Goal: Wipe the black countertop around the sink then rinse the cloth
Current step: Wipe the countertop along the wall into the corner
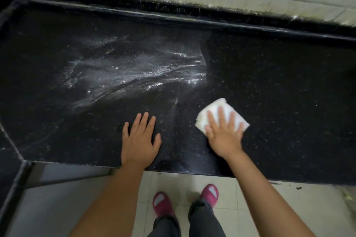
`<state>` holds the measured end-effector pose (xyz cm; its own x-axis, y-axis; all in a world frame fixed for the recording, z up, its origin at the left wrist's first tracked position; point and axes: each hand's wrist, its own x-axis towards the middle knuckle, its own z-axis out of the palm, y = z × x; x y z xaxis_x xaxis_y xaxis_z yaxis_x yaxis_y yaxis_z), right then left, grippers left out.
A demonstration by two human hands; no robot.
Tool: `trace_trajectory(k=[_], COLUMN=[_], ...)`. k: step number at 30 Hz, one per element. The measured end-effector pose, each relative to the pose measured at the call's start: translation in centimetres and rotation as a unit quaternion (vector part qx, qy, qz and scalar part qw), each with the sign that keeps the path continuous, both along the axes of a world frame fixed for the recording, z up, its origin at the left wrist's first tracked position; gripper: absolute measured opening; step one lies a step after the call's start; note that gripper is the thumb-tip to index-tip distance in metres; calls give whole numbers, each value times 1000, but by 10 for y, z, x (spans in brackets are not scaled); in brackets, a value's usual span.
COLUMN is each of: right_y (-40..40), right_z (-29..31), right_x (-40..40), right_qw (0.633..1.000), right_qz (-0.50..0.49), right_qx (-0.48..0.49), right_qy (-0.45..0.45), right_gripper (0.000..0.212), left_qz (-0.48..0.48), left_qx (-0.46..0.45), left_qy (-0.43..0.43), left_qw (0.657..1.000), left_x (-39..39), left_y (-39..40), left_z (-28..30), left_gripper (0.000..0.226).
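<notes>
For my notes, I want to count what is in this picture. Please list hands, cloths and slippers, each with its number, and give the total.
Hands: 2, left hand flat on the countertop, right hand pressing the cloth
Cloths: 1, white cloth
Slippers: 2, pink, left slipper and right slipper
Total: 5

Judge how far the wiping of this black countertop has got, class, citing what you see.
Looks done: the dull patch right of the wet streaks. In hand: the right hand presses the white cloth flat on the countertop; the left hand rests flat. Left: those streaks, then rinsing; no sink shows.
</notes>
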<state>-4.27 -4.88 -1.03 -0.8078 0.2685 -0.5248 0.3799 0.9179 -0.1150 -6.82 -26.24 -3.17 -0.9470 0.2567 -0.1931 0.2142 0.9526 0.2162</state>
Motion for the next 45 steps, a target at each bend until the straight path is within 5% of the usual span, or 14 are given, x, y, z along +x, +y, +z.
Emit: trace_trajectory(k=[4, 8, 11, 17, 23, 26, 29, 34, 39, 45], right_y=[-59, -34, 13, 32, -57, -101, -97, -23, -7, -88], right_z=[-19, -28, -17, 6, -6, -17, -29, -19, 3, -9], right_x=[23, 88, 102, 23, -71, -41, 28, 73, 7, -45], right_qw=[985, 975, 981, 997, 997, 978, 973, 991, 988, 998], right_qz=[142, 185, 147, -52, 66, 181, 196, 44, -155, 50], right_qx=[28, 22, 32, 51, -3, 2, -22, 18, 12, -11], right_qy=[89, 118, 124, 11, 37, 99, 121, 125, 24, 44], right_gripper=[62, 47, 47, 49, 50, 68, 48, 50, 49, 51], left_qz=[-3, -24, -27, 18, 23, 28, 30, 31, 27, 44], left_qx=[-5, -9, -36, -26, 0, 8, 15, 4, -7, 25], left_qy=[-8, -5, -2, 27, 53, 60, 68, 58, 51, 30], left_qw=[1000, 1000, 999, 999, 998, 998, 997, 998, 998, 998], left_x=[-1, -5, -13, -13, -13, -14, -15, -15, -15, -16], left_y=[-2, -2, -17, -63, -65, -65, -66, -65, -66, -63], left_z=[-1, 12, 17, 0, -9, -10, -9, -8, -12, -10], left_gripper=[90, 83, 55, 52, 50, 50, 50, 50, 51, 64])
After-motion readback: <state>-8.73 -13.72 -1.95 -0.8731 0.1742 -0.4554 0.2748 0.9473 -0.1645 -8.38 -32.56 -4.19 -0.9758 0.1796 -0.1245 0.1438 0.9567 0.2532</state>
